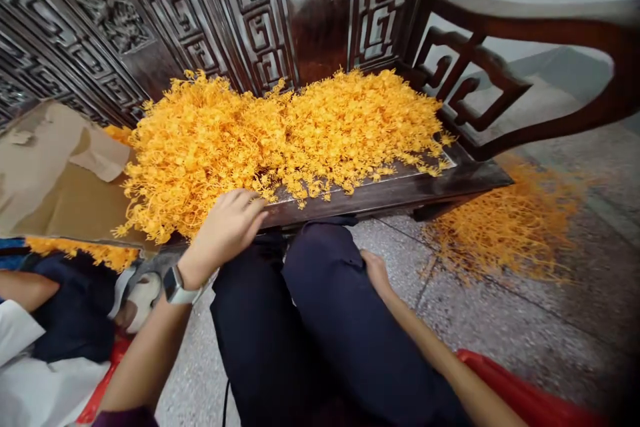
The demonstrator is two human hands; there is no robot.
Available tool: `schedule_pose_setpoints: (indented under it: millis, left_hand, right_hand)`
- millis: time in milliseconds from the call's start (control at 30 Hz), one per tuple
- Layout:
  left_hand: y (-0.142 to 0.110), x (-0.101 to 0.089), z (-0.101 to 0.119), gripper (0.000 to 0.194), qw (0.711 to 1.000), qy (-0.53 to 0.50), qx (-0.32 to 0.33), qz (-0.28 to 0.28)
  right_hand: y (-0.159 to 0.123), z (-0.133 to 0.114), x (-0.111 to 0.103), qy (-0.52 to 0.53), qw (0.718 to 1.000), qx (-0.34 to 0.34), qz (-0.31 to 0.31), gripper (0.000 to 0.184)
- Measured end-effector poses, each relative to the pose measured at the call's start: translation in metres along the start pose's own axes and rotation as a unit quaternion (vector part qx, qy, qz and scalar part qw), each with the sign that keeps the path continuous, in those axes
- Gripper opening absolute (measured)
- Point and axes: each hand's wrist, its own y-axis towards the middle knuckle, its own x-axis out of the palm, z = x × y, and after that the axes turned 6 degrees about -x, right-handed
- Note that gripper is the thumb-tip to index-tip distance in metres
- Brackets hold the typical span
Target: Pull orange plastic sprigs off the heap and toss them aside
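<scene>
A big heap of small orange plastic sprigs (280,133) covers the seat of a dark carved wooden chair (400,190). My left hand (227,227), with a watch on its wrist, rests at the front edge of the heap, fingers curled down into the sprigs; what they grip is hidden. My right hand (376,272) lies low beside my right knee, below the seat's front edge, its fingers hidden behind my dark trouser leg.
A second pile of orange sprigs (505,227) lies on the speckled floor to the right under the chair's armrest (525,20). An opened cardboard box (55,173) stands at left. Another person's arm and clothing (30,320) show at lower left. Something red (520,393) sits at lower right.
</scene>
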Motion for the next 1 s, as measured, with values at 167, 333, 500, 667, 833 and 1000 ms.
schedule_pose_setpoints:
  millis: [167, 333, 500, 667, 833, 1000]
  left_hand:
    - [0.054, 0.015, -0.066, 0.039, 0.988, 0.021, -0.121, 0.098]
    - [0.113, 0.051, -0.090, 0.042, 0.953, 0.047, -0.253, 0.158]
    - [0.136, 0.072, -0.092, 0.026, 0.948, 0.035, -0.267, 0.168]
    - [0.143, 0.067, -0.102, 0.020, 0.936, -0.039, -0.278, 0.213]
    - [0.157, 0.055, -0.121, 0.009, 0.887, -0.207, -0.303, 0.279]
    - [0.160, 0.038, -0.128, 0.013, 0.830, -0.381, -0.253, 0.319]
  right_hand:
    - [0.027, -0.062, 0.019, 0.059, 0.995, 0.058, 0.051, 0.047]
    - [0.021, -0.134, 0.035, 0.067, 0.997, -0.027, -0.019, 0.022]
    - [0.008, -0.160, 0.024, 0.013, 0.989, -0.125, -0.076, 0.013]
    - [0.005, -0.167, 0.013, -0.028, 0.975, -0.187, -0.115, 0.011]
    - [0.012, -0.167, 0.014, -0.018, 0.973, -0.187, -0.134, 0.012]
    - [0.011, -0.163, 0.014, -0.014, 0.975, -0.175, -0.137, 0.012]
